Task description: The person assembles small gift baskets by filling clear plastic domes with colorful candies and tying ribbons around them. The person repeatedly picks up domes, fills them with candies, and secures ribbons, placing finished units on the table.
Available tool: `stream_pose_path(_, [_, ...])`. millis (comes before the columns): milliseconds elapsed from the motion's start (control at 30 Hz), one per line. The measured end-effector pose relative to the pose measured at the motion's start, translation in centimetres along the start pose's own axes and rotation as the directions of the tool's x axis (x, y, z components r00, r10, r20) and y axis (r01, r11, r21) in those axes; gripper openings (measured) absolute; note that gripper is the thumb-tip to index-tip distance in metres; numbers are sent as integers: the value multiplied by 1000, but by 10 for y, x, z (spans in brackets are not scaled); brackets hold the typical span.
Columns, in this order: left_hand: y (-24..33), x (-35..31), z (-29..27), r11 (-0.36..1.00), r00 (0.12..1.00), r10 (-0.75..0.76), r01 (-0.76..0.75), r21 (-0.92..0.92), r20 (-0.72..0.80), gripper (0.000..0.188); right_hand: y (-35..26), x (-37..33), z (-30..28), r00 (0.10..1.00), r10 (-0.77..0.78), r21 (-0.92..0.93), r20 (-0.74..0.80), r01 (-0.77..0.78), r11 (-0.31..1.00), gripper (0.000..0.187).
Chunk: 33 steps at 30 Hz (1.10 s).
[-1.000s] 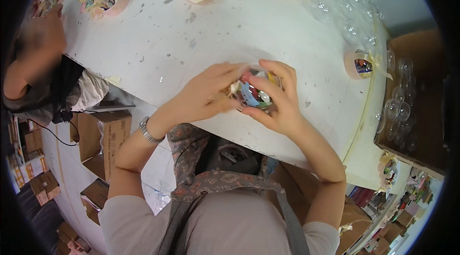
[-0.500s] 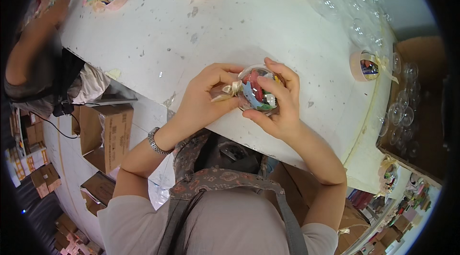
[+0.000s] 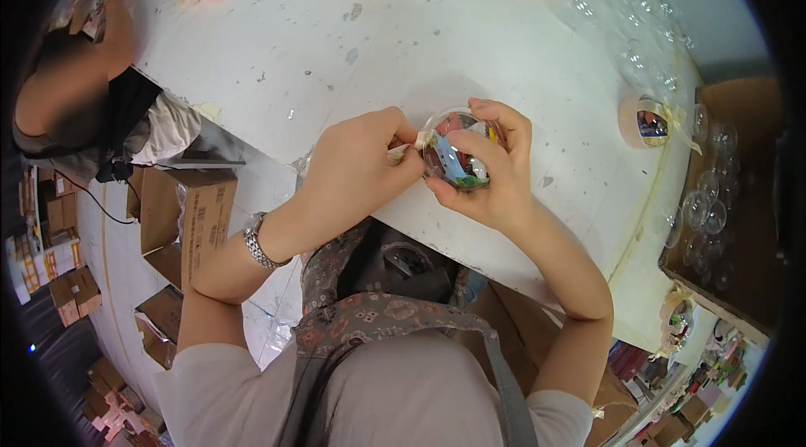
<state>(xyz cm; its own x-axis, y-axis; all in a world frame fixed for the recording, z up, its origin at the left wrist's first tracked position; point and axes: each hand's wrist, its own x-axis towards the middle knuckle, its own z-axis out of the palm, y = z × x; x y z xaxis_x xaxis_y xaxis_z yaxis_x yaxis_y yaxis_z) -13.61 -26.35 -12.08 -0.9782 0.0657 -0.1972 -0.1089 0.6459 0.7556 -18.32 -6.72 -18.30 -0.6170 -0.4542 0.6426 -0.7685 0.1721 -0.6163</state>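
A round clear plastic container (image 3: pixel 454 163) with red, light blue, green and white pieces inside is held over the table near its front edge. My right hand (image 3: pixel 501 168) wraps round its right side, thumb and fingers curled on the rim and top. At the container's left side, my left hand (image 3: pixel 363 153) pinches a cream ribbon (image 3: pixel 399 150) with thumb and forefinger. A small part of the ribbon's knot shows against the rim; the fingers hide the rest. A metal-band watch (image 3: pixel 263 240) is on my left wrist.
Pink round boxes with colourful filling and ribbons, one at the right (image 3: pixel 645 121), stand on the white table (image 3: pixel 470 44). Clear plastic domes (image 3: pixel 634 52) lie at the back right. A cardboard box (image 3: pixel 739 195) holds more domes. Another person (image 3: pixel 80 94) is at the far left.
My left hand has drawn its fingers together on the ribbon, and its back has turned upward. My right hand still grips the container. The view has shifted slightly.
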Motion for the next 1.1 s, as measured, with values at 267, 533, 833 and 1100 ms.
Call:
stream_pose_path(267, [-20, -3, 3, -49, 873, -89, 478, -877, 480, 28, -6, 4, 3, 1000, -5, 47, -21, 6, 999, 52])
stream_pose_path(533, [-23, 1, 2, 466, 967, -88, 253, -848, 240, 18, -12, 10, -5, 992, -74, 12, 101, 73, 997, 48])
stream_pose_path(833, [11, 12, -20, 855, 988, -72, 131, -501, 136, 48, -24, 17, -3, 955, 198, -103, 221, -179, 978, 78])
stream_pose_path(1100, [23, 10, -14, 968, 971, 237, -239, 76, 36, 95, 16, 52, -36, 725, 202, 171, 658, -406, 898, 95])
